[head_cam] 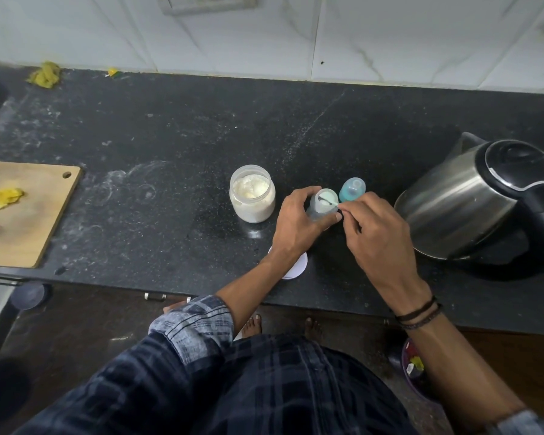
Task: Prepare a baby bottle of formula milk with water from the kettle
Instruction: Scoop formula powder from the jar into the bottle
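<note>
**Powder going in, capping still ahead**

Your left hand [296,224] grips the bottle [322,213]; your right hand [380,233] pinches the scoop [327,201] at its mouth. The open jar [252,196] stands just left of the bottle, the teat [352,189] just behind it, the kettle [465,202] to its right. Water inside: cannot tell. The teat is not yet on.

No text or label can be read anywhere.

I am gripping the clear, uncapped baby bottle [322,213] upright in my left hand [296,226] and holding a white scoop [327,202] at its mouth with my right hand [378,231]. The open formula jar [252,193] is standing just left, the steel kettle [471,200] right.
</note>
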{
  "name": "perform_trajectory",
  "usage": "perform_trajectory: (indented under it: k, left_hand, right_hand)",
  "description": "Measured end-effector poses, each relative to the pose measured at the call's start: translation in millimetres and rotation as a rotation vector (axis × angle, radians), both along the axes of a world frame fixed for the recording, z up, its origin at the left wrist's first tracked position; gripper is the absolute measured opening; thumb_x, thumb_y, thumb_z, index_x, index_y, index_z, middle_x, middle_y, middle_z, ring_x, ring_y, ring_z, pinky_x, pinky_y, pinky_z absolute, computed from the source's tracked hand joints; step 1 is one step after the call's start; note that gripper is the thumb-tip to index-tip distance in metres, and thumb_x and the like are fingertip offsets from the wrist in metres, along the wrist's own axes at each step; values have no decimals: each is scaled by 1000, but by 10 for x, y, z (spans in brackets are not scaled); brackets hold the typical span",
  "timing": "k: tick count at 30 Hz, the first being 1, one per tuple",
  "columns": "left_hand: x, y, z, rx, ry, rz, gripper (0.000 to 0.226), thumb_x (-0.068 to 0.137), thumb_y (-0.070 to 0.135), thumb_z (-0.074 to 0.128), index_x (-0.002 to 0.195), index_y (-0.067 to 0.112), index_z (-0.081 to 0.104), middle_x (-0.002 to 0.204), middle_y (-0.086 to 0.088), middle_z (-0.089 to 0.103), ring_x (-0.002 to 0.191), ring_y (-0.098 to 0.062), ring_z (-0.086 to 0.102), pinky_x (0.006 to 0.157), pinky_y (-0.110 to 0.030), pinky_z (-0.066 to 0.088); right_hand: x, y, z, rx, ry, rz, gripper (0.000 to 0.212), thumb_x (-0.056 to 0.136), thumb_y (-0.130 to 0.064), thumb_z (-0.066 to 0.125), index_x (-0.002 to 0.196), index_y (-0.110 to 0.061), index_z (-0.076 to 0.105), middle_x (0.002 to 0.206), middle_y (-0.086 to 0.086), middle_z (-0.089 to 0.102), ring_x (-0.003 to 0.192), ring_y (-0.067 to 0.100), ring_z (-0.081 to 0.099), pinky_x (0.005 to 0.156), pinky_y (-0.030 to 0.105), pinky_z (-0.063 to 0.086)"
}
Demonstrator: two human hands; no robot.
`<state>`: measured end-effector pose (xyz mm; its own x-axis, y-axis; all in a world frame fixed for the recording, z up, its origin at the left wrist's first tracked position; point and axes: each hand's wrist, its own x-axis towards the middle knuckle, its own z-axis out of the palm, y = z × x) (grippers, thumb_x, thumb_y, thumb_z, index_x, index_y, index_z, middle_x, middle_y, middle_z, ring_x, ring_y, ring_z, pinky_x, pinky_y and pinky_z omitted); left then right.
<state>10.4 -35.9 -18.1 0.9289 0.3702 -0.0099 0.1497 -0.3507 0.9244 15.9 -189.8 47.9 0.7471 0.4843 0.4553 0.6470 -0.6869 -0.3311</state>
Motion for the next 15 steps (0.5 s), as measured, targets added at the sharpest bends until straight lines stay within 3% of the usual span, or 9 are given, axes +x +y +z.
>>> perform_trajectory:
  k: [3,9,15]
  left_hand:
    - [-4,4,-30,6,-8,-2,56,78,30,91,127,18,66,120,10,66,108,1,60,93,-15,47]
    - [20,13,-80,33,-21,-11,58,78,37,90,127,18,66,123,6,68,111,-5,62,96,-25,52]
    - [23,26,-113,33,-29,-19,54,78,40,90,124,25,66,119,15,65,109,2,60,92,-13,47]
  right_hand:
    - [1,-13,-24,-5,-10,3,10,92,9,72,101,6,75,90,19,68,74,34,66,61,49,59]
    - [2,-28,-65,-2,-37,24,7,93,8,71,98,6,75,89,18,67,72,32,63,60,45,57]
    - [-19,-33,-84,18,-71,28,7,91,9,72,97,7,75,90,18,68,74,32,64,63,42,58]
